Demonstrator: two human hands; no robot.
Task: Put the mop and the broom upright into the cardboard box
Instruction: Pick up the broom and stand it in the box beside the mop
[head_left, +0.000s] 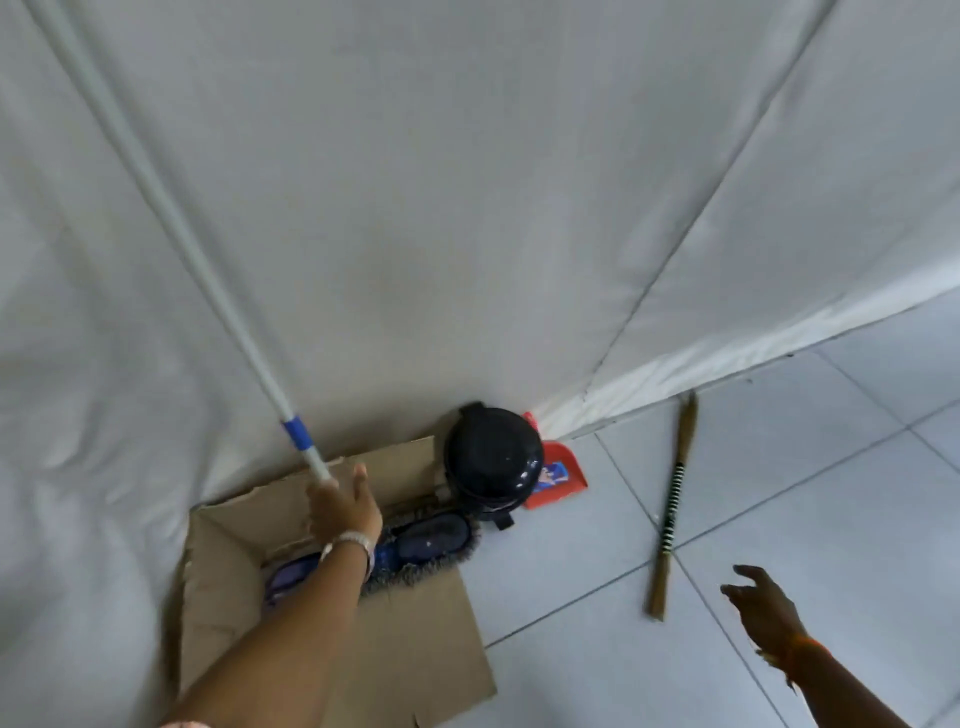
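The mop (171, 208) has a long white pole with a blue band and a flat blue-grey head (431, 535). The pole leans up to the left against the white sheet. The head rests across the open cardboard box (415, 649), one end poking out past the box's right side. My left hand (343, 512) is shut on the pole's lower end, above the box. The broom (672, 504), a thin brown stick with a black-and-white wrapped grip, lies flat on the floor tiles to the right. My right hand (761, 605) hovers open near the broom's lower end, not touching it.
A black domed bin (493, 462) stands just behind the box's right corner, with a red dustpan (563, 475) next to it. A white fabric sheet (467, 182) forms the wall behind. Pale floor tiles (805, 519) spread to the right.
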